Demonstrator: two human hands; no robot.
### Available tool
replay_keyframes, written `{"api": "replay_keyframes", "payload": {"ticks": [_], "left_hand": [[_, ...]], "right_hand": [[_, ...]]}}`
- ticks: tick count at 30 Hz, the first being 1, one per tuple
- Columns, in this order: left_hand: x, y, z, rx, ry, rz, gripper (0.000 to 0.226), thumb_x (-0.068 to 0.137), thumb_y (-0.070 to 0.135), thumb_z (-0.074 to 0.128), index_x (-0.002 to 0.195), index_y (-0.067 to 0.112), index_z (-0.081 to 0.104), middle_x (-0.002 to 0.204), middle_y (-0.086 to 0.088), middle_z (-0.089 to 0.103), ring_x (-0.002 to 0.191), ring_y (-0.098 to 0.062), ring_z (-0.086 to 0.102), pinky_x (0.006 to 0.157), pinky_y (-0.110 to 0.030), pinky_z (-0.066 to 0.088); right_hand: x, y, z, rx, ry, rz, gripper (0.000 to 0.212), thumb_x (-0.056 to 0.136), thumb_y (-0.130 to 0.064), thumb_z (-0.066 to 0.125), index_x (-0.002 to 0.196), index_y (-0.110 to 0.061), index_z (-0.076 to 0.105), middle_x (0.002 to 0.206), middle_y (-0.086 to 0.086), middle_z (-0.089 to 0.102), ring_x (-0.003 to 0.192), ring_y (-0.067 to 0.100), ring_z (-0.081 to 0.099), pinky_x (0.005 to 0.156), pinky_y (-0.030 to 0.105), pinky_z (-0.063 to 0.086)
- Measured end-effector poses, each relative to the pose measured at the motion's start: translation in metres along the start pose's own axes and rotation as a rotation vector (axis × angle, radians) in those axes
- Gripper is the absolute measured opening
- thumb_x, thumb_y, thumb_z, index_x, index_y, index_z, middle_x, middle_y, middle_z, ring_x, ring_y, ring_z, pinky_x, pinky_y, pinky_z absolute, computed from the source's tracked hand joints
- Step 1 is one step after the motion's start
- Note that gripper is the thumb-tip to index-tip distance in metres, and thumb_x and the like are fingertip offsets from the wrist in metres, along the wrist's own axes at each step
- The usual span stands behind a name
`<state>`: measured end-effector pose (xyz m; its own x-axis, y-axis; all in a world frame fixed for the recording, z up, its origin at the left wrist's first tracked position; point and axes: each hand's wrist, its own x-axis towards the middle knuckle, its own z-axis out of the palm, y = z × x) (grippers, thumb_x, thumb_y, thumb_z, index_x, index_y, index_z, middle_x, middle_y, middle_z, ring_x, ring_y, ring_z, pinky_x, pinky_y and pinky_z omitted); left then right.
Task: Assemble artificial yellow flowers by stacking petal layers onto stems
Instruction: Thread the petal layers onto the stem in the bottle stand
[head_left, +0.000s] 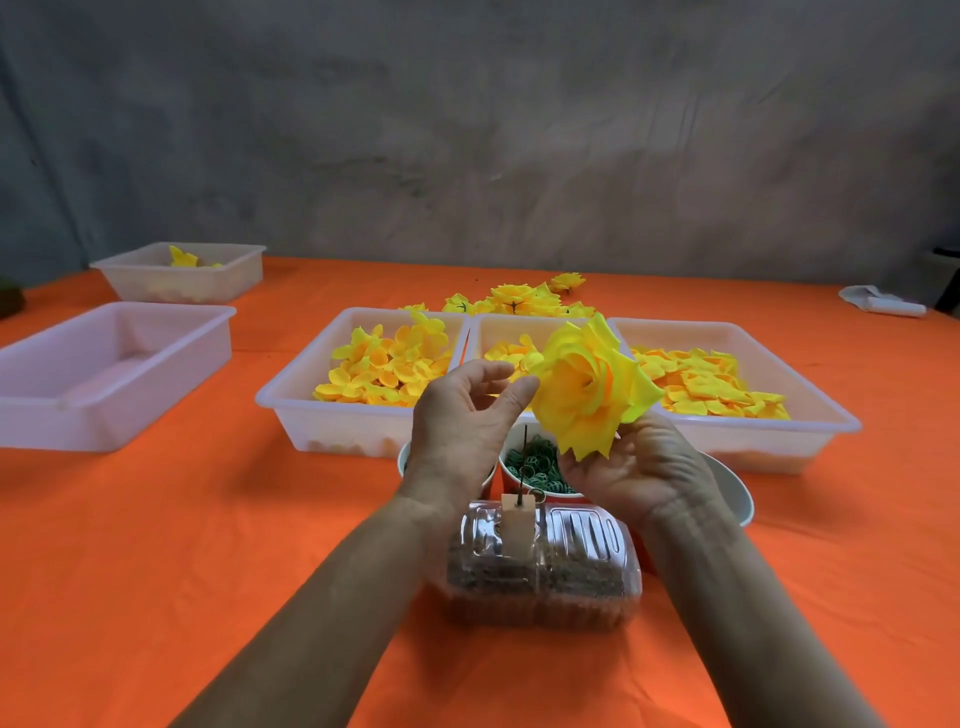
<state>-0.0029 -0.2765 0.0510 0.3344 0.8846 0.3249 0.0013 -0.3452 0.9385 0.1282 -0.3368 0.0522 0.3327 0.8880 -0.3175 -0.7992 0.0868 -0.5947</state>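
A layered yellow flower (592, 387) is held up over the cups, tilted so its centre faces me. My right hand (636, 467) grips it from below and behind. My left hand (462, 421) is beside it with fingers apart, fingertips touching the flower's left petal edge. A thin dark pin (523, 457) stands upright in a small wooden block (517, 525) on a clear plastic box (540, 566). Three white trays hold loose yellow petals: left (384, 371), middle (506, 353), right (711, 384).
A cup of green ring parts (540, 467) sits behind the block, with a second cup (405, 460) behind my left hand and a white bowl (732, 488) at right. Finished flowers (519, 300) lie behind the trays. An empty tray (104, 374) and another tray (182, 273) are far left.
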Motion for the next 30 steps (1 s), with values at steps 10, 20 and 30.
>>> {"api": "replay_keyframes", "payload": {"ticks": [10, 20, 30], "left_hand": [[0.026, 0.007, -0.001, -0.213, -0.246, -0.329, 0.019, 0.077, 0.026, 0.074, 0.089, 0.015, 0.064, 0.075, 0.002, 0.071, 0.064, -0.01, 0.066, 0.072, -0.028, 0.049], [0.034, 0.015, 0.001, -0.37, -0.208, -0.378, 0.013, 0.081, 0.014, 0.071, 0.089, 0.013, 0.06, 0.075, -0.001, 0.068, 0.054, -0.013, 0.064, 0.049, -0.025, 0.051], [0.041, 0.022, 0.0, -0.382, -0.113, -0.359, 0.011, 0.08, 0.003, 0.07, 0.085, 0.009, 0.063, 0.075, -0.007, 0.065, 0.052, -0.014, 0.06, 0.042, -0.023, 0.05]], "right_hand": [[-0.001, 0.005, 0.006, 0.033, -0.024, 0.008, 0.012, 0.089, -0.016, 0.054, 0.082, -0.009, 0.061, 0.078, 0.007, 0.069, 0.076, 0.021, 0.059, 0.066, 0.035, 0.045], [0.003, 0.008, 0.005, 0.036, -0.075, 0.033, 0.019, 0.064, -0.02, 0.058, 0.079, -0.009, 0.063, 0.072, 0.008, 0.067, 0.073, 0.021, 0.058, 0.062, 0.028, 0.046], [0.004, 0.008, -0.006, -0.266, -0.23, -0.007, 0.02, 0.067, -0.019, 0.062, 0.082, -0.005, 0.06, 0.064, 0.004, 0.055, 0.049, 0.009, 0.053, 0.043, 0.02, 0.046]]}}
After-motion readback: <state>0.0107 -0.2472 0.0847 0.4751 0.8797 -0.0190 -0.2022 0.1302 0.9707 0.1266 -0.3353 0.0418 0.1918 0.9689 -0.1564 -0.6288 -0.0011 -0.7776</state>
